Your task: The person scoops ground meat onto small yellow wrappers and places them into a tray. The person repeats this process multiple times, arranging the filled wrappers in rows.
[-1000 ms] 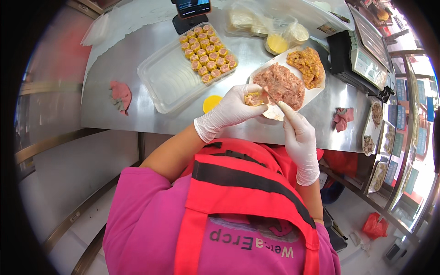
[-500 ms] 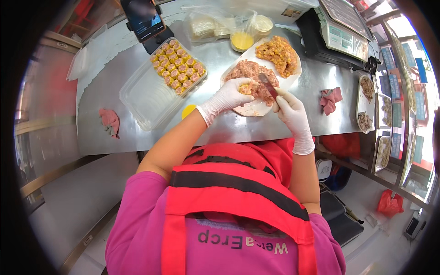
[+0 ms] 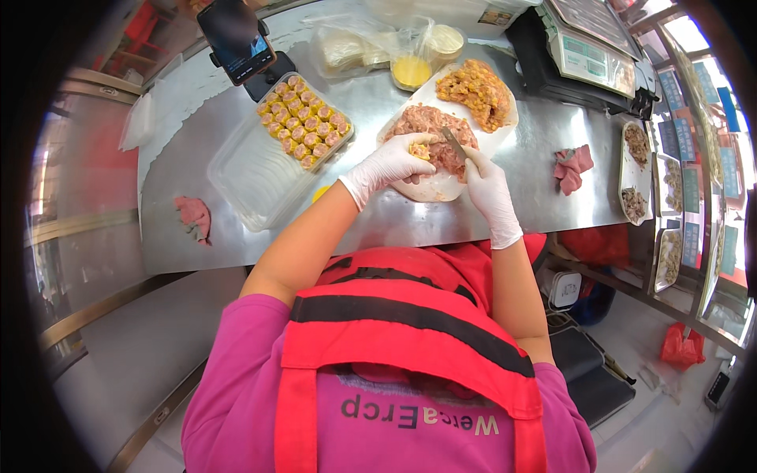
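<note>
My gloved left hand [image 3: 397,163] is closed around a yellow-wrapped dumpling [image 3: 419,150] with meat filling showing at its top. In my gloved right hand [image 3: 489,189] is a flat metal spreading knife [image 3: 453,143], its blade over the mound of pink minced meat [image 3: 422,121]. The meat lies on a white tray [image 3: 505,135], and an orange-yellow chunky filling [image 3: 475,93] sits at the tray's far right. To the left, a clear plastic box [image 3: 251,206] holds rows of finished dumplings [image 3: 306,122] in its far right part. Part of a yellow wrapper disc [image 3: 319,193] shows by my left wrist.
A phone on a stand [image 3: 235,43] is at the back left. Bagged wrappers [image 3: 351,47] and a bag of yellow wrappers [image 3: 412,71] lie behind the tray. A scale [image 3: 587,63] stands back right. Pink cloths [image 3: 193,218] [image 3: 573,169] lie at both sides.
My right hand has shifted slightly up and left, bringing the knife blade nearer the dumpling in my left hand. The whole view has tilted slightly.
</note>
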The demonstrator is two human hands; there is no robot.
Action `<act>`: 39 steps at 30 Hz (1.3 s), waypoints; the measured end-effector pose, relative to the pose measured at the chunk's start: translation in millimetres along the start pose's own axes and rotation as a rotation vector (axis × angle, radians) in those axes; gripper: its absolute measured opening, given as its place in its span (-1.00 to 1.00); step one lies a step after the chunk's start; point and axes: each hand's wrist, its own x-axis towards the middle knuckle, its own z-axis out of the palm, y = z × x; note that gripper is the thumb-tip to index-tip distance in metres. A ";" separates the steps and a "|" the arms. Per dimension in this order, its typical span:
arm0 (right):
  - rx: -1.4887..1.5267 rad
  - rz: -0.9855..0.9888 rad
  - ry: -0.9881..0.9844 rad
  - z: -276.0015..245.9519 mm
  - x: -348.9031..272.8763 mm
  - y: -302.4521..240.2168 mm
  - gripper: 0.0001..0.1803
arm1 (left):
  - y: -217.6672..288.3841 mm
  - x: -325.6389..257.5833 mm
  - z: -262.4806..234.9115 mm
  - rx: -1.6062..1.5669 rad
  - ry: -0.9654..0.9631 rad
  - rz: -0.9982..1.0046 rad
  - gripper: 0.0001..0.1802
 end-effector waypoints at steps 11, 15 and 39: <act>0.132 0.116 -0.106 6.1 1.6 -14.2 -0.65 | -18.9 3.7 -7.7 0.892 0.181 0.358 -0.36; 0.153 0.116 -0.089 2.0 -3.5 -11.1 -0.66 | -10.6 -15.7 -12.6 1.012 0.215 0.288 -0.43; 0.444 0.137 -0.161 4.4 -32.6 -44.6 -0.67 | 9.0 -55.1 -8.3 -0.063 0.098 0.133 -0.34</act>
